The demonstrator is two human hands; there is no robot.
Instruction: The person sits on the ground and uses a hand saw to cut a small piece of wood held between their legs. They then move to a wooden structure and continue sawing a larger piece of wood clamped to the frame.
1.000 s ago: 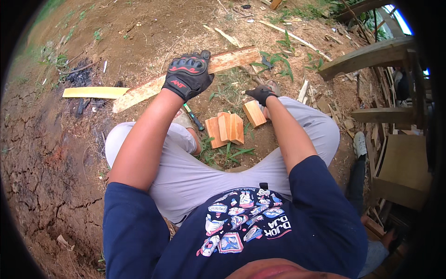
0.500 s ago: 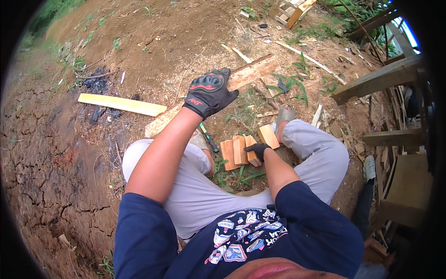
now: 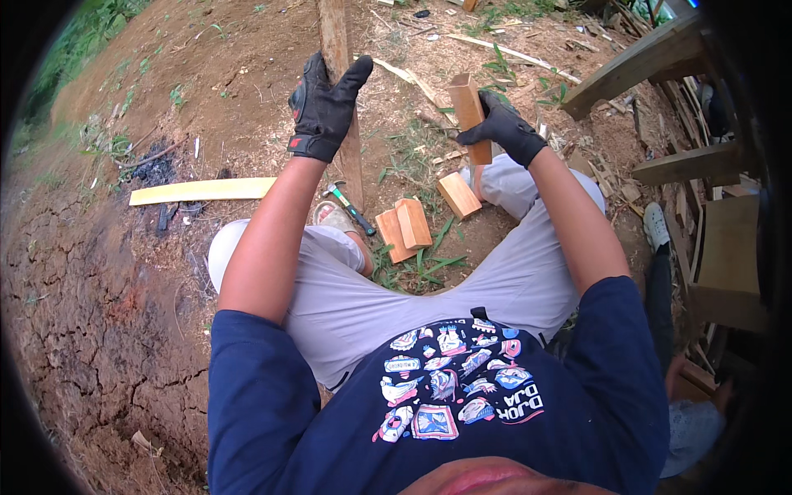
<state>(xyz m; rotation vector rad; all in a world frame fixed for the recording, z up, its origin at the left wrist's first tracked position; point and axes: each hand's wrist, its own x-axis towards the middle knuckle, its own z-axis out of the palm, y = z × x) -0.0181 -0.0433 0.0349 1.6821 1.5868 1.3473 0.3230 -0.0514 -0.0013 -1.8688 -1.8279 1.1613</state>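
Swung round since half a second ago, the plank (image 3: pixel 336 33) that slanted across in front of us now points almost straight away, its lower end just beside the hammer (image 3: pixel 352 210). Our gloved left hand (image 3: pixel 324 111) holds it, fingers along its left side, thumb spread wide on the other. Our right hand (image 3: pixel 505 130), which was down among the wooden blocks, has come up and out to the right; it grips the raised block (image 3: pixel 469 103) in a narrow hold between thumb and fingers, the piece standing nearly upright above the ground.

With that one gone from the group, we see the flat block (image 3: pixel 389 238) lying between our feet, the leaning block (image 3: pixel 417 221) resting against it, and the separate block (image 3: pixel 459 195) a little to their right, beside our right leg, where it lay before. The yellow board (image 3: pixel 202 191) stays on the bare soil (image 3: pixel 91 272) to our left, near a dark patch of ash (image 3: pixel 153 169). Rough timber beams (image 3: pixel 631 70) stand at our right.
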